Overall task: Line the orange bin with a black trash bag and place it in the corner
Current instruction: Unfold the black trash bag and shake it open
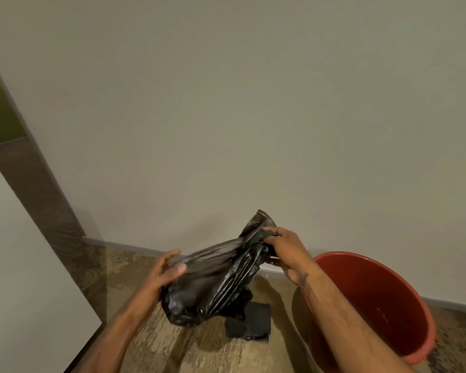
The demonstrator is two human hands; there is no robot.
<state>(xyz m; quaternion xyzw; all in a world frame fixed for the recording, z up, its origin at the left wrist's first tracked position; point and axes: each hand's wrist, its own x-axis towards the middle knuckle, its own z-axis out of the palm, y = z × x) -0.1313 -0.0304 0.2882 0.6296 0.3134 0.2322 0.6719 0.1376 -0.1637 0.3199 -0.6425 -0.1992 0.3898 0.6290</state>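
A crumpled black trash bag [218, 278] hangs in the air between my two hands, above the floor. My left hand [164, 273] pinches its left edge between thumb and fingers. My right hand [283, 249] grips the bag's upper right part, pulling it taut. The orange bin [404, 294] stands empty and upright on the floor at the lower right, next to the wall, partly behind my right forearm. The bag is outside the bin.
A folded black bundle [249, 323] lies on the speckled stone floor below the bag. A plain wall with a grey skirting [124, 245] fills the back. A dark door frame [41, 195] and a white panel [24, 278] stand at the left.
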